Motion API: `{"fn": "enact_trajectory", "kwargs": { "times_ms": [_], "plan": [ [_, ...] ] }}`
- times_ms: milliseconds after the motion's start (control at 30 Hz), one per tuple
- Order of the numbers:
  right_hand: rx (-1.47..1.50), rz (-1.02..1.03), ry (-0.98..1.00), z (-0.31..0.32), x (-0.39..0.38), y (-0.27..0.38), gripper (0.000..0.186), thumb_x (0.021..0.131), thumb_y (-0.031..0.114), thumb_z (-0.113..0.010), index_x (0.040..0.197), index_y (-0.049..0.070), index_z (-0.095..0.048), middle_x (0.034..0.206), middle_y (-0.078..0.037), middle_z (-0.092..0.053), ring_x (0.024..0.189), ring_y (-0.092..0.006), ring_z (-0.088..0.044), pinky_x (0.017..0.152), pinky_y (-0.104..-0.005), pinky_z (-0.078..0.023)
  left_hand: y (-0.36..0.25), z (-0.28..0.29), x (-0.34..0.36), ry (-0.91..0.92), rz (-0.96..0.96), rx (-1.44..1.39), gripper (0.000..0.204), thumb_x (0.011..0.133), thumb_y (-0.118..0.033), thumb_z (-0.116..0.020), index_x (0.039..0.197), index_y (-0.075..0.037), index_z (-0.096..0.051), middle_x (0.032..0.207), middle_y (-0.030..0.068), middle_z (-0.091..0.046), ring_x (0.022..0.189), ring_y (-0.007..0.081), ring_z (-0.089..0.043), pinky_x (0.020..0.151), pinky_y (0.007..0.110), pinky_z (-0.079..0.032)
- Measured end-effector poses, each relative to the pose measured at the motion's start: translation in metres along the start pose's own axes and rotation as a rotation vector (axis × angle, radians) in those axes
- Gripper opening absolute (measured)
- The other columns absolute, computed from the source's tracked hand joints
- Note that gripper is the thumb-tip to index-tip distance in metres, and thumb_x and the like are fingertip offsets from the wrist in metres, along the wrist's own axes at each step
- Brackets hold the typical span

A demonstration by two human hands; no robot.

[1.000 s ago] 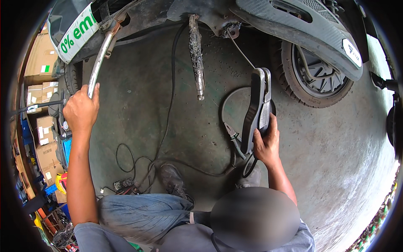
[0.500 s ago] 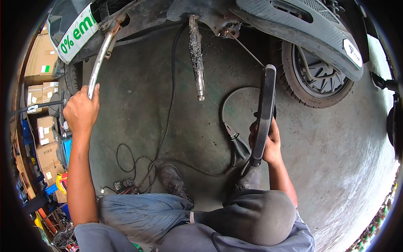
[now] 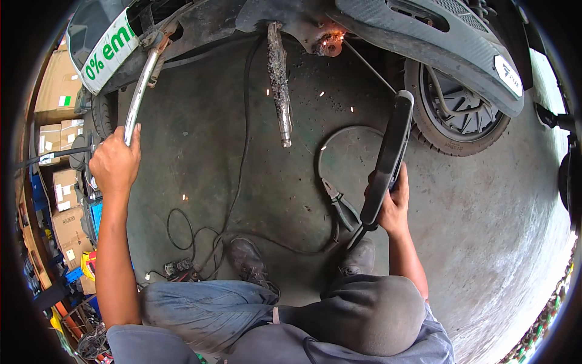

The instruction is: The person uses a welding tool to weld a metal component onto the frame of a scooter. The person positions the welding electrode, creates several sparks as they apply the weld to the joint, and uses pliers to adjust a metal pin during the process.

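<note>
My left hand (image 3: 115,161) is closed round the end of a silvery metal stand (image 3: 140,94), which joins the scooter frame beside a spring. In my right hand (image 3: 395,203) is a black handheld welder (image 3: 386,161), held upright by its grip; some fingers are hidden behind its body. From its top a thin welding electrode (image 3: 371,70) reaches to a bracket (image 3: 331,47) under the scooter, where the metal glows orange and throws sparks. Between my hands a slag-crusted metal leg (image 3: 280,85) hangs from the scooter's frame.
Pliers (image 3: 341,203) lie on the floor before my right shoe (image 3: 357,258). A black cable (image 3: 244,133) loops over the floor near both shoes. At the right is the scooter's wheel (image 3: 451,109) beneath its side panel (image 3: 424,42). Cardboard boxes (image 3: 57,82) line the left.
The bracket now glows brighter, and sparks fly over the floor. The welder has shifted slightly right and tilted more. My left hand has barely moved.
</note>
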State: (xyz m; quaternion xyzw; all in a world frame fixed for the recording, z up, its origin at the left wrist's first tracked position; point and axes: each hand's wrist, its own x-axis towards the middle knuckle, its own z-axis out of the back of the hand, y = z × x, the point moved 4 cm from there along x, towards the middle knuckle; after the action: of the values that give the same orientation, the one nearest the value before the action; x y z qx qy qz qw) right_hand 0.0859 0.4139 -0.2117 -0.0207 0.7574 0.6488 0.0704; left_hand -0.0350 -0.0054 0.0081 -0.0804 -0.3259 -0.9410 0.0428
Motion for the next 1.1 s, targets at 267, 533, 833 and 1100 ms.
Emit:
{"fn": "enact_trajectory", "kwargs": {
  "times_ms": [267, 533, 833, 1100],
  "plan": [
    [-0.180, 0.029, -0.009, -0.007, 0.001, 0.008, 0.050, 0.095, 0.011, -0.054, 0.137, 0.002, -0.029, 0.093, -0.005, -0.058, 0.071, -0.0083, -0.055, 0.059, -0.0230, -0.047, 0.001, -0.002, -0.001, 0.023, 0.003, 0.018, 0.046, 0.093, -0.049, -0.046, 0.083, -0.007, -0.062, 0.077, 0.0178, -0.066, 0.070, 0.0392, -0.064, 0.060, 0.049, -0.049],
    [-0.146, 0.012, -0.008, -0.012, 0.003, 0.012, 0.050, 0.095, 0.008, -0.053, 0.138, 0.001, -0.029, 0.097, -0.005, -0.057, 0.079, -0.0089, -0.055, 0.067, -0.0239, -0.047, 0.001, -0.002, 0.000, 0.027, 0.008, 0.011, 0.047, 0.093, -0.050, -0.046, 0.083, -0.007, -0.062, 0.077, 0.0180, -0.066, 0.071, 0.0398, -0.064, 0.060, 0.050, -0.049],
    [-0.107, -0.015, -0.020, -0.018, 0.000, 0.018, 0.046, 0.092, 0.014, -0.057, 0.129, -0.004, -0.037, 0.108, -0.012, -0.055, 0.099, -0.0163, -0.054, 0.089, -0.0304, -0.044, 0.001, -0.002, -0.001, 0.037, 0.018, 0.007, 0.047, 0.093, -0.050, -0.046, 0.083, -0.007, -0.061, 0.077, 0.0180, -0.066, 0.072, 0.0402, -0.064, 0.061, 0.050, -0.049],
    [0.046, -0.101, 0.011, -0.019, -0.001, 0.007, 0.048, 0.092, 0.018, -0.058, 0.130, -0.003, -0.036, 0.096, -0.009, -0.056, 0.080, -0.0134, -0.056, 0.072, -0.0278, -0.047, 0.002, -0.001, 0.000, 0.041, 0.017, 0.008, 0.046, 0.093, -0.049, -0.046, 0.084, -0.007, -0.062, 0.076, 0.0184, -0.066, 0.072, 0.0402, -0.064, 0.061, 0.050, -0.049]
  ]
}}
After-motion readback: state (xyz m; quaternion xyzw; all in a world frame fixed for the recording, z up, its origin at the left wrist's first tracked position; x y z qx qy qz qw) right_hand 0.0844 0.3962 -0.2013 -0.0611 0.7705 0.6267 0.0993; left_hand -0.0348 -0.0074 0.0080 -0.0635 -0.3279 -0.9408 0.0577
